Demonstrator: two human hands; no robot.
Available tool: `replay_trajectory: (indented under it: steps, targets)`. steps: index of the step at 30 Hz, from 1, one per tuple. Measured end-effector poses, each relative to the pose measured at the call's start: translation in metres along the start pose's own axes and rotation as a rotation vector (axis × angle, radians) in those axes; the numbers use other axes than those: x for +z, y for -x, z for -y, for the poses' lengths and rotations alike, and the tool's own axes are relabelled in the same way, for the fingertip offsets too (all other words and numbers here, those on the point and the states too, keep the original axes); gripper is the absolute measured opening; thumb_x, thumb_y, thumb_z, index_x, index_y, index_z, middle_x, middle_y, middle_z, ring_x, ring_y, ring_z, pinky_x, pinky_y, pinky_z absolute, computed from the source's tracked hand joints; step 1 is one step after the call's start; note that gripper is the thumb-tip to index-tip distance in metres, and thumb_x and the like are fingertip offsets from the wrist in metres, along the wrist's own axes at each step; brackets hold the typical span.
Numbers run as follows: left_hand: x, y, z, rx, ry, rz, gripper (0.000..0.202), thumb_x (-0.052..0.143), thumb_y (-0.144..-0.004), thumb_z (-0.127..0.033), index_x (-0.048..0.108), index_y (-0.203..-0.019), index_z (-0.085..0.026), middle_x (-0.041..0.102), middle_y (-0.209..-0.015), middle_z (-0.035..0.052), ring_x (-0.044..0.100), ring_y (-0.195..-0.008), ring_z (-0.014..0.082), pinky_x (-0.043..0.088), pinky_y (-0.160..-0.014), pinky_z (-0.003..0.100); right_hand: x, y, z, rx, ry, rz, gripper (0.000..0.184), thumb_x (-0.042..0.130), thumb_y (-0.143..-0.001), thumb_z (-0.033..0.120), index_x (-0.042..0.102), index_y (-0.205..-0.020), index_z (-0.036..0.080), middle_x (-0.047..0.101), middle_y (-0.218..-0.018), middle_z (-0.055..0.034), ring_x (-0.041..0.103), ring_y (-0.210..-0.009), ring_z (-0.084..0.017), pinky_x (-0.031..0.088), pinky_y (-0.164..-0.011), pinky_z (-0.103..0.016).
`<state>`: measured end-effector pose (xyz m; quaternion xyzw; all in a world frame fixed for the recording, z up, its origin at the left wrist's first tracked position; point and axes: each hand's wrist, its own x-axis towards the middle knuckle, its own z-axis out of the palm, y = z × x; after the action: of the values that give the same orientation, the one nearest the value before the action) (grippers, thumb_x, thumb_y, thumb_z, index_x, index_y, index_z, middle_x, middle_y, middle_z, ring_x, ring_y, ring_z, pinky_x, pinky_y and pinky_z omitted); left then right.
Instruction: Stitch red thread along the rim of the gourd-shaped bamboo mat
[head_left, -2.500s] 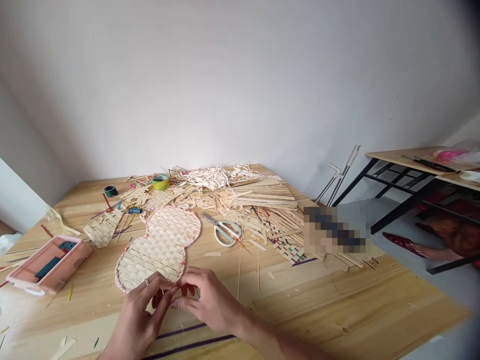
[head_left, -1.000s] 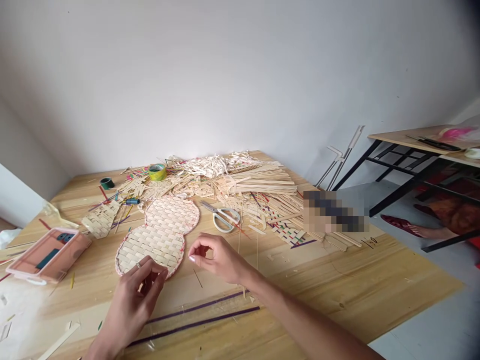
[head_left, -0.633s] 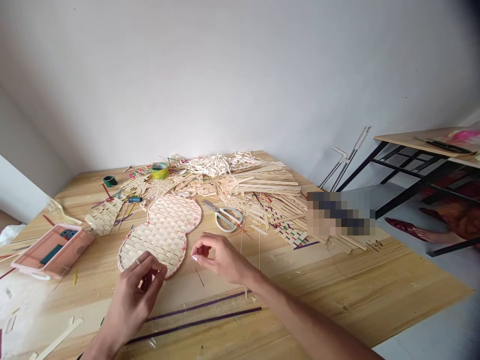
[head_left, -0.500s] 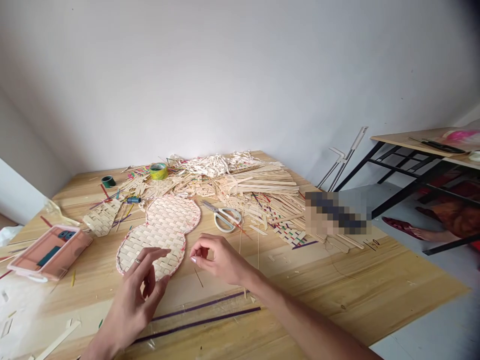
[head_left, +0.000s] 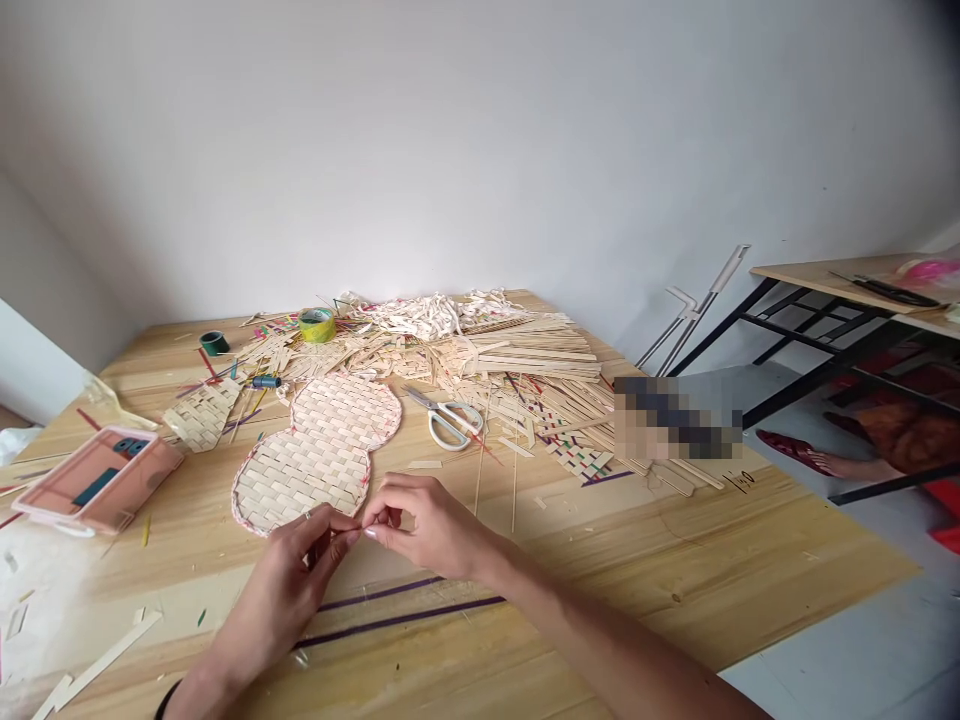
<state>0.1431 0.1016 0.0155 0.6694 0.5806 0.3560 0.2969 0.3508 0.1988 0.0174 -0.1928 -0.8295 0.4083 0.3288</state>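
Observation:
A gourd-shaped woven bamboo mat with a pink stitched rim lies flat on the wooden table. Just in front of its near edge my left hand and my right hand meet, fingertips pinched together. Between the two pinches a very thin thread or sliver shows, too small to name. My left hand wears a ring. Two purple strips lie on the table under my wrists.
White-handled scissors lie right of the mat. Behind is a heap of bamboo strips, a yellow-green tape roll, a dark tape roll and a small woven piece. A pink case sits at left. Another person's foot shows at right under a second table.
My hands were apart half a second ago, the left one with fingers spread; they have now come together at the mat's near edge and both pinch shut. The view dipped slightly.

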Motion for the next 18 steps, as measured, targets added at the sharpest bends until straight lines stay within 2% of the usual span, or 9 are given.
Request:
replay_trajectory:
  steps: [7,13,15,18]
  targets:
    - [-0.005,0.001,0.004,0.021,-0.057,-0.048,0.032,0.055,-0.107,-0.047,0.073,-0.096,-0.023,0.071,-0.084,0.0014,0.061,-0.073,0.0156,0.047,-0.067,0.025,-0.017,-0.003,-0.008,0.05,0.036,-0.023,0.006,0.076,-0.095,0.013,0.079,-0.094,0.018,0.071,-0.089,-0.0025,0.064,-0.078,-0.014,0.05,-0.075,-0.025]
    - [-0.006,-0.001,0.0,0.008,-0.055,-0.043,0.035,0.053,-0.107,-0.049,0.071,-0.094,-0.022,0.071,-0.083,0.0021,0.062,-0.073,0.0163,0.047,-0.065,0.025,-0.034,-0.002,-0.016,0.069,0.215,0.264,0.02,0.079,-0.093,0.007,0.086,-0.105,0.022,0.074,-0.101,-0.0034,0.068,-0.09,-0.015,0.051,-0.087,-0.026]
    - [-0.006,-0.002,-0.003,0.012,-0.049,-0.033,0.035,0.052,-0.107,-0.049,0.071,-0.093,-0.022,0.072,-0.084,0.0024,0.063,-0.075,0.0163,0.048,-0.066,0.025,-0.034,-0.001,-0.02,0.081,0.273,0.315,0.023,0.083,-0.09,0.007,0.087,-0.105,0.023,0.074,-0.1,-0.0027,0.069,-0.092,-0.015,0.05,-0.087,-0.025]
    - [-0.006,-0.002,-0.006,0.007,-0.051,-0.031,0.037,0.052,-0.107,-0.05,0.07,-0.092,-0.022,0.072,-0.084,0.0029,0.063,-0.074,0.0166,0.048,-0.065,0.025,-0.029,-0.001,-0.023,0.066,0.335,0.333,0.016,0.085,-0.089,0.01,0.087,-0.097,0.024,0.074,-0.097,-0.0006,0.07,-0.092,-0.014,0.049,-0.087,-0.024]
